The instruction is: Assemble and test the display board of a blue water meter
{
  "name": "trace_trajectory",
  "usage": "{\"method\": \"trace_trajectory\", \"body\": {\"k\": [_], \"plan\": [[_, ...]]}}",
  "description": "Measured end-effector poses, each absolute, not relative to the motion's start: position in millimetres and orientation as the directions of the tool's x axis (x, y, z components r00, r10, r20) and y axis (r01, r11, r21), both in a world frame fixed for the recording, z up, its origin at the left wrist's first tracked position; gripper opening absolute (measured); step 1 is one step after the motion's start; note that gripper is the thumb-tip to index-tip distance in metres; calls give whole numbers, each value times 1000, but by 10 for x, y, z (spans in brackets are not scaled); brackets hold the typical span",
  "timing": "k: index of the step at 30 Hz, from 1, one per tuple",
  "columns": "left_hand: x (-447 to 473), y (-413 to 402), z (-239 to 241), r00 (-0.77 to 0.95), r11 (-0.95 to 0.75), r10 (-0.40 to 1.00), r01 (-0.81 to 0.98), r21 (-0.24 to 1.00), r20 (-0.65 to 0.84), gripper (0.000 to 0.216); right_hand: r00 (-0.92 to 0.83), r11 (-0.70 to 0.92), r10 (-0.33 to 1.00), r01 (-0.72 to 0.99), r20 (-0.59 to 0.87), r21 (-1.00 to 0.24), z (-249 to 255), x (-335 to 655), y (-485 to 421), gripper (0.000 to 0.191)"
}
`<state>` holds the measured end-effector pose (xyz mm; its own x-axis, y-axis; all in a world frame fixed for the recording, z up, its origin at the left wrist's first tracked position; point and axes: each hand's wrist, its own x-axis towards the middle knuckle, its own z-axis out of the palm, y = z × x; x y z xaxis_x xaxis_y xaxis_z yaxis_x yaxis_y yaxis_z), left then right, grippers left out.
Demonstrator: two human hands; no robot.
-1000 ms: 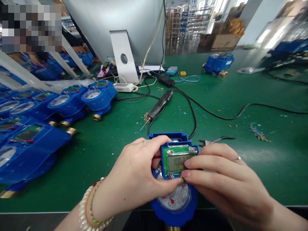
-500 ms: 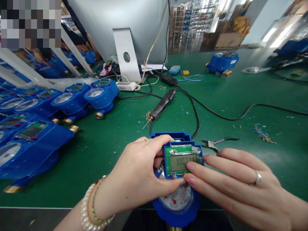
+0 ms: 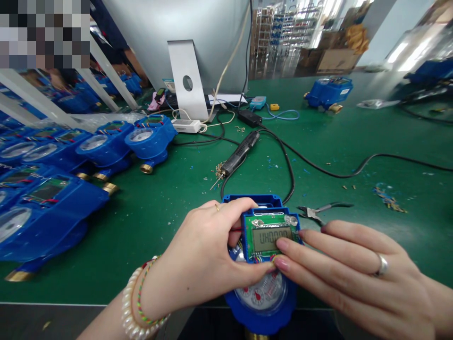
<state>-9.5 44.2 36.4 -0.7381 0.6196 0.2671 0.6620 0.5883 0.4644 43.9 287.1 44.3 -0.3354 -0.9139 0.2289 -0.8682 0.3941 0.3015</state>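
Display module [image 3: 262, 229] sat between both hands, over upper part of blue meter body [image 3: 260, 323], near front edge of green bench [image 3: 170, 198]. L hand [image 3: 198, 250] had it by the L side: thumb along lower edge, index over top L corner, other fingers tucked behind, partly hidden; grip closed approx. to module width. R hand [image 3: 357, 278] approx. flat, fingers extended & close together, nothing clasped that I could see; R thumb hidden. Two R fingertips lay at lower R of module, one over end of LCD [image 3: 265, 240], one at bottom edge; another tip just beside R edge. Amt. of pressure: couldn't tell.

Appearance: blue plastic frame, green PCB, grey-olive rectangular LCD, clear roundish pcs. at both upper corners, multicol. wires at bottom edge, red lead out L side. Dial [image 3: 264, 295] below it: clear cover, pale face, red pointers. Brass fitting [image 3: 256, 336] at near end of meter.

Writing: LCD showed dark segments, approx. "UH00…", last chars. partly under fingertip. Dial print too small to read. Far blue meter [image 3: 327, 92], upper R of bench, bore white label [image 3: 344, 91], illegible. No brand legible. Cutters [image 3: 313, 212] lay just beyond R fingers.
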Motion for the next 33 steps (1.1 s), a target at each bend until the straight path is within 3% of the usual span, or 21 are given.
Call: {"method": "trace_trajectory", "body": {"k": [8,18,22,26,33], "plan": [[-96,434,386,-736,586,621,664,465,269,54,-334,377,-926,-855,177,356,461,431,2859,48],[-106,449,364,-742,589,619,655,473,257,55,-301,451,-834,-855,463,256,303,410,2803,44],[-103,450,364,-740,586,621,657,475,257,55,-275,374,-900,-887,339,272,390,391,2836,43],[-90,452,371,-739,585,619,660,472,266,54,-331,364,-926,-908,178,205,514,390,2867,43],[-71,448,387,-752,611,613,646,459,243,57,-360,397,-875,-916,324,53,446,366,2810,41]]}}
